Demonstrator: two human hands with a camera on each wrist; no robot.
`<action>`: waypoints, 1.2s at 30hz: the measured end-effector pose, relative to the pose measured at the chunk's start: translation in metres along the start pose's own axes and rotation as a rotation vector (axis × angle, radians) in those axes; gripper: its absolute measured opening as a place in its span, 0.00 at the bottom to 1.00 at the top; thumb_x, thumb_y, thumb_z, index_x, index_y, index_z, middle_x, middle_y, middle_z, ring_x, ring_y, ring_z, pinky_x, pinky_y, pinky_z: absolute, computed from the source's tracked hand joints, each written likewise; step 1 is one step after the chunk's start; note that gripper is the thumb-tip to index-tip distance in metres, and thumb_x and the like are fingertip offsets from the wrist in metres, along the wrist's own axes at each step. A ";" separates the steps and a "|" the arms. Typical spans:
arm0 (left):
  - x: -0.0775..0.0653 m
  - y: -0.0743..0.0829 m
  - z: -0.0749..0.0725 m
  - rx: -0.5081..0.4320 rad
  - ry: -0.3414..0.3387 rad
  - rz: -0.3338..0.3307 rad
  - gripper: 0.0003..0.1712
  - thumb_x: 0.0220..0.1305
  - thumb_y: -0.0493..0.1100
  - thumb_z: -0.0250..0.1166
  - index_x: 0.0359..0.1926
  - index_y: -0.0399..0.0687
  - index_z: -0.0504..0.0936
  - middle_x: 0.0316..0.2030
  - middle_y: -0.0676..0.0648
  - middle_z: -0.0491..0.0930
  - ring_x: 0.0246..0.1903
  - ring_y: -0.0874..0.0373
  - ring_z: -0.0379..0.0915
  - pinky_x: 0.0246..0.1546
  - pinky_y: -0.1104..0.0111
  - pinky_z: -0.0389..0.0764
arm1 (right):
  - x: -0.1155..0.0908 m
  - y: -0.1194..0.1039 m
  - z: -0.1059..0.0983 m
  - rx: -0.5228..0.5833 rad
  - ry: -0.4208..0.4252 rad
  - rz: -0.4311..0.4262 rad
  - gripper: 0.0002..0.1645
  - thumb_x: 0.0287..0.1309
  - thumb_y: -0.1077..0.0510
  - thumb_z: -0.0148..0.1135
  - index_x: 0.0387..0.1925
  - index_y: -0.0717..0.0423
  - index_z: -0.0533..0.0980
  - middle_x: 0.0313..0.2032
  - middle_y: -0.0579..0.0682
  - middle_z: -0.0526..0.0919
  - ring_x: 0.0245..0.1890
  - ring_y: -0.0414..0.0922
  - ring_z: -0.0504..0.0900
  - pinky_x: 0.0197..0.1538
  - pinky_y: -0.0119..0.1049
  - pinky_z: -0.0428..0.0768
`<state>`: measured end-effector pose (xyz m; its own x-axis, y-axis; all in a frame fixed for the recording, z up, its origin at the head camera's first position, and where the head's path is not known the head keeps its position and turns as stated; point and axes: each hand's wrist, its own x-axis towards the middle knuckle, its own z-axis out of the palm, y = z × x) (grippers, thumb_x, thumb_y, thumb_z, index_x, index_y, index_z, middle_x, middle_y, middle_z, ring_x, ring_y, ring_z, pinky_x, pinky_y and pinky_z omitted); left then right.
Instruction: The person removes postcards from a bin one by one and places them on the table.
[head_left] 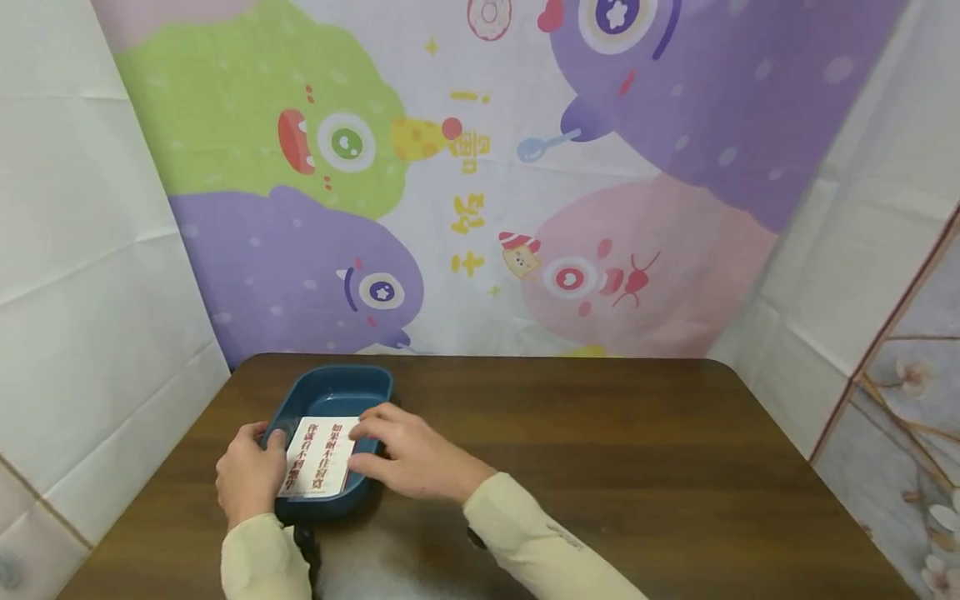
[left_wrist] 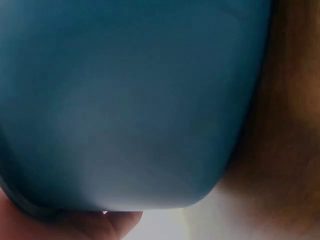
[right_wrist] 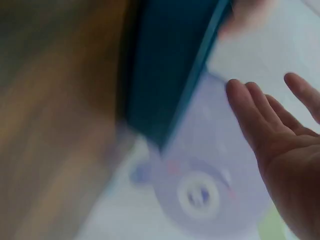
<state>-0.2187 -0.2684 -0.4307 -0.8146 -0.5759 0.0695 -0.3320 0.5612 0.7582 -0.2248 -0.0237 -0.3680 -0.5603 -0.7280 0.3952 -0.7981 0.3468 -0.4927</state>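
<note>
A dark blue rectangular box [head_left: 351, 379] with rounded corners, open at the top, stands on the left of the table. A white card or booklet [head_left: 318, 458] with two columns of red characters lies in its near part. My left hand [head_left: 251, 475] grips the box's left wall, its thumb at the rim. In the left wrist view the box's outer wall [left_wrist: 135, 110] fills most of the picture. My right hand [head_left: 416, 454] is over the box's right side, fingertips by the card's right edge. The right wrist view shows this hand [right_wrist: 290, 150] with fingers extended and nothing between them.
The dark brown wooden table [head_left: 600, 467] extends to the right of the box. Behind it hangs a cloth [head_left: 480, 317] printed with cartoon monsters. White sheeting [head_left: 97, 250] hangs at the left, and a flower-patterned panel [head_left: 915, 400] is at the right.
</note>
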 end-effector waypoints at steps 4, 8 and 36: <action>0.001 -0.003 -0.002 0.014 -0.026 0.014 0.25 0.75 0.42 0.44 0.66 0.33 0.65 0.60 0.23 0.69 0.56 0.23 0.64 0.53 0.32 0.67 | 0.031 -0.002 0.039 0.084 -0.075 0.137 0.18 0.69 0.49 0.54 0.54 0.52 0.79 0.51 0.48 0.79 0.46 0.34 0.76 0.47 0.22 0.75; 0.003 -0.005 -0.011 0.045 -0.047 0.023 0.24 0.74 0.40 0.42 0.65 0.34 0.65 0.59 0.21 0.69 0.54 0.23 0.64 0.50 0.31 0.67 | 0.051 -0.001 0.069 0.195 0.024 0.367 0.18 0.68 0.49 0.56 0.53 0.52 0.79 0.48 0.47 0.79 0.41 0.35 0.75 0.45 0.28 0.78; 0.004 0.013 0.005 0.065 -0.254 -0.087 0.31 0.74 0.50 0.30 0.67 0.32 0.52 0.51 0.20 0.68 0.45 0.25 0.69 0.41 0.37 0.71 | 0.069 0.000 0.125 -0.750 0.031 0.701 0.41 0.46 0.27 0.64 0.54 0.49 0.75 0.44 0.49 0.79 0.20 0.43 0.79 0.23 0.36 0.80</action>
<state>-0.2285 -0.2611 -0.4238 -0.8721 -0.4607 -0.1649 -0.4290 0.5578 0.7105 -0.2354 -0.1474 -0.4373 -0.9507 -0.2075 0.2304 -0.2164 0.9762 -0.0138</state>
